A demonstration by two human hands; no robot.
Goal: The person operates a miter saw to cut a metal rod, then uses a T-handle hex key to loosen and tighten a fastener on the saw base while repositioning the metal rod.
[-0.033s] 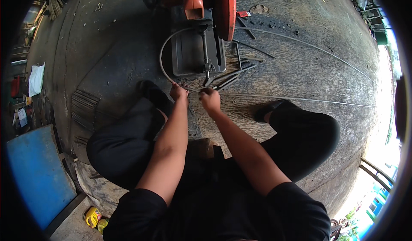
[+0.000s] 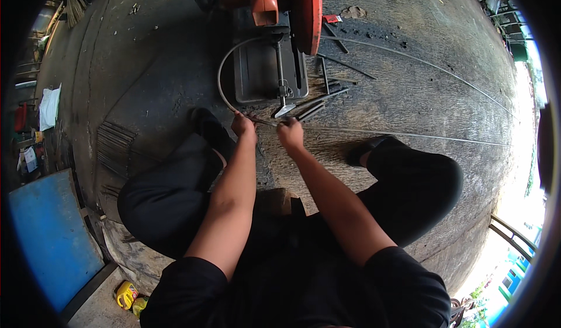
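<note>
My left hand (image 2: 244, 125) is closed around a thin metal rod (image 2: 220, 82), just in front of the cut-off saw's base. The rod bends in a wide curve on the left side of the base and runs up toward the saw's clamp. My right hand (image 2: 290, 134), a short way to the right, is also closed on the rod, which stretches on from there as a straight length (image 2: 421, 135) to the far right. The orange cut-off saw (image 2: 264, 3), with its red disc guard (image 2: 307, 15), stands ahead. Its clamp handle (image 2: 284, 111) lies just above my right hand.
Several short metal pieces (image 2: 315, 107) lie right of the saw base (image 2: 248, 71). Another long rod stretch (image 2: 426, 62) crosses the floor at the right. A bundle of rods (image 2: 117, 144) lies left of my left leg. A blue panel (image 2: 55, 234) and a yellow container (image 2: 126, 295) are at lower left.
My right hand has shifted slightly to the right along the rod. The clamp handle shows a pale, flat face now. My left hand stays in place.
</note>
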